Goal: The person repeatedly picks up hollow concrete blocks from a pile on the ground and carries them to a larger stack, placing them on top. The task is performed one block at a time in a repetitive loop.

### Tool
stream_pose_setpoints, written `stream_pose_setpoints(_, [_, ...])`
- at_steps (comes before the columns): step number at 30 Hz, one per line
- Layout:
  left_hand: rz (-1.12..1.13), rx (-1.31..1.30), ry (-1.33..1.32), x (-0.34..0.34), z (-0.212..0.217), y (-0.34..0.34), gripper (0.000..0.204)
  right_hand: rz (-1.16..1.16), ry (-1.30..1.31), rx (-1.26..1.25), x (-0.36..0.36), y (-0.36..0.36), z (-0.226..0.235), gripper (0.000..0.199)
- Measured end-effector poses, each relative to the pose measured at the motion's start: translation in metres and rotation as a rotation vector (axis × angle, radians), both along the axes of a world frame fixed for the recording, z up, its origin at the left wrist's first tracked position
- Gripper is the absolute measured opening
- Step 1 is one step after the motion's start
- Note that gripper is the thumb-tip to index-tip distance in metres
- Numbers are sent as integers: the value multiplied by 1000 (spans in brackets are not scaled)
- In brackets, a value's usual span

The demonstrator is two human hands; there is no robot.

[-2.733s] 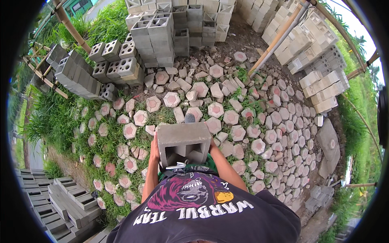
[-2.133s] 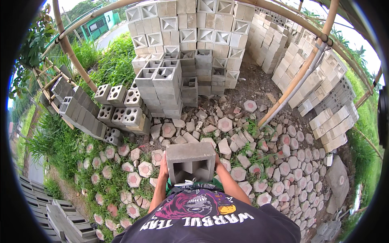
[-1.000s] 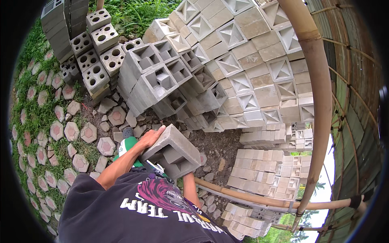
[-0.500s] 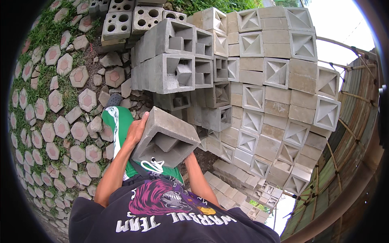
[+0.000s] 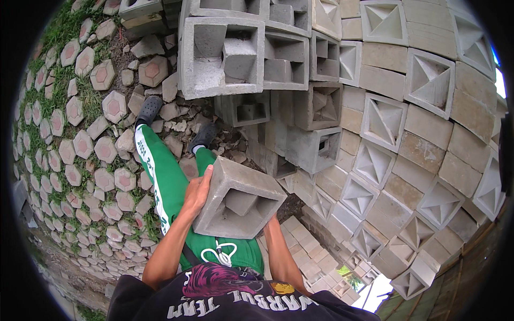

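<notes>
Perhaps at risk of tripping on the loose rubble (image 5: 181, 126) around the dark shoes (image 5: 149, 109), or of chipping an edge against the grey block stack (image 5: 225, 88) ahead if swung too wide. Gripping the hollow concrete block (image 5: 250, 175) at opposite ends, tilted, directly between left hand (image 5: 198, 191) and right hand (image 5: 272, 224), with the latter mostly hidden; held before the green trousers (image 5: 166, 179).

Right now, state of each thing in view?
Held block: off the ground, cavities facing the camera
Left hand: gripping block's left side
Right hand: at block's right side, fingers mostly hidden
Grey blocks: stacked, openings exposed
Pale blocks: stacked into a wall
Hexagonal pavers: spaced out, grass between many
Grey shoes: worn
</notes>
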State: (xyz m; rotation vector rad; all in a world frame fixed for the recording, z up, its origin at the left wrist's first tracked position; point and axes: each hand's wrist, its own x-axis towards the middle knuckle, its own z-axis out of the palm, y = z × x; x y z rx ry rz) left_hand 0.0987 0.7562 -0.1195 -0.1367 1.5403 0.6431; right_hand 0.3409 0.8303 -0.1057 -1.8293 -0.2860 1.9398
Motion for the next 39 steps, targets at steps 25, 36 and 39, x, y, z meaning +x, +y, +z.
stream_pose_setpoints(25, [453, 229, -251, 46, -290, 124, 52, 664, -132, 293, 4, 178, -219, 93])
stream_pose_setpoints(36, [582, 384, -341, 45, -326, 143, 53, 948, -297, 478, -37, 239, -265, 83])
stream_pose_setpoints(39, [635, 384, -323, 45, -338, 152, 50, 920, -262, 538, -42, 254, -266, 76])
